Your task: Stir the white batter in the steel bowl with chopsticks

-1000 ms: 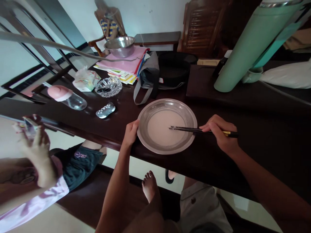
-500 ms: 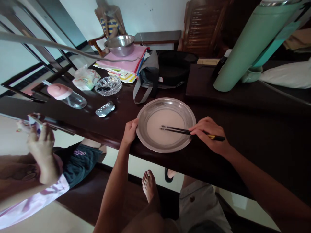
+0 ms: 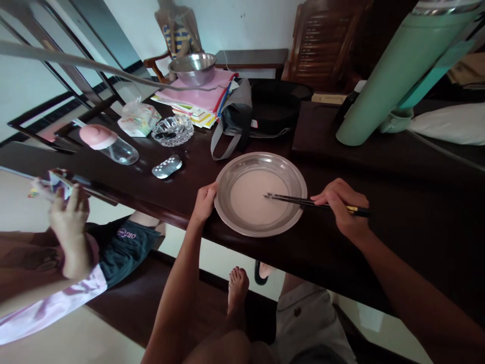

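A round steel plate (image 3: 291, 174) with a pale, milky liquid in it sits near the front edge of a dark wooden table (image 3: 379, 237). My left hand (image 3: 204, 202) grips the plate's left rim, fingers closed on it. My right hand (image 3: 341, 207) holds a pair of dark chopsticks (image 3: 291, 200), whose tips rest in the liquid near the plate's middle.
A green thermos (image 3: 394, 71) lies at the back right. A grey bag (image 3: 235, 121), glass ashtray (image 3: 172, 130), pill blister (image 3: 166, 167), pink-capped bottle (image 3: 108, 144), books and a steel bowl (image 3: 193, 68) crowd the left. Another person's hand (image 3: 68, 222) holds a small object at far left.
The chopstick tips swept left through the liquid, then back right toward the plate's right side. The other person's hand rose slightly. My left hand stayed on the rim.
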Tool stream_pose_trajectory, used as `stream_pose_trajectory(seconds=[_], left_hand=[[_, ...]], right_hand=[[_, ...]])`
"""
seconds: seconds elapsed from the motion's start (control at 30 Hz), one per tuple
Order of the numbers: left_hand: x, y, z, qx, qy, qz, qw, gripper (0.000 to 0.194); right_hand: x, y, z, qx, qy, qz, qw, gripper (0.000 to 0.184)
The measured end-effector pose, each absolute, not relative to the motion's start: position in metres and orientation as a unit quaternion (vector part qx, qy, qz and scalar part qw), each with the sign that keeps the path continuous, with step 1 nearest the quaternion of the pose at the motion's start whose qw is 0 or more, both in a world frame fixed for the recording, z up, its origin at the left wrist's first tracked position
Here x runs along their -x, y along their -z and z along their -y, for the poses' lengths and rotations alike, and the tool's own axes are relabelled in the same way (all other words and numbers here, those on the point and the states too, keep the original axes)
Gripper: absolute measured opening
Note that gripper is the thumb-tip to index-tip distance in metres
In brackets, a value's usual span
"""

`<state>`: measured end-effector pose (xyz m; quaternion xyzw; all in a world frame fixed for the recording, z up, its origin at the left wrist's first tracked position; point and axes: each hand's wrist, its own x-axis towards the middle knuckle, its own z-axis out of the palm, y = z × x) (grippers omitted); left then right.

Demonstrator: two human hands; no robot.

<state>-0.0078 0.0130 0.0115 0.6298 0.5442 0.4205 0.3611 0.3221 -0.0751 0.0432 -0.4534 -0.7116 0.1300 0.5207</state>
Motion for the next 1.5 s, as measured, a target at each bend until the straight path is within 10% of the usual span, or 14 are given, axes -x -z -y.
stream_pose_trajectory(seconds=[1.0, 1.13, 1.33, 1.5], left_hand=[[0.0081, -0.0111, -0.0120, -0.618, -0.420, -0.552, 0.370, 0.044], [0.0083, -0.0109, -0.0123, -0.619, -0.418, -0.556, 0.365, 0.044], [0.0093, -0.0095, -0.0128, -0.626, -0.414, -0.555, 0.359, 0.045], [0.0087, -0.0112, -0.0119, -0.623, -0.412, -0.563, 0.354, 0.044]], right_hand=[[-0.3224, -0.0416, 0.0735, 0.454, -0.193, 0.683, 0.538, 0.034], [-0.3181, -0.0423, 0.0742, 0.412, -0.196, 0.756, 0.469, 0.013], [-0.3209, -0.0424, 0.0749, 0.442, -0.192, 0.688, 0.542, 0.036], [-0.3149, -0.0426, 0.0768, 0.411, -0.201, 0.769, 0.447, 0.006]])
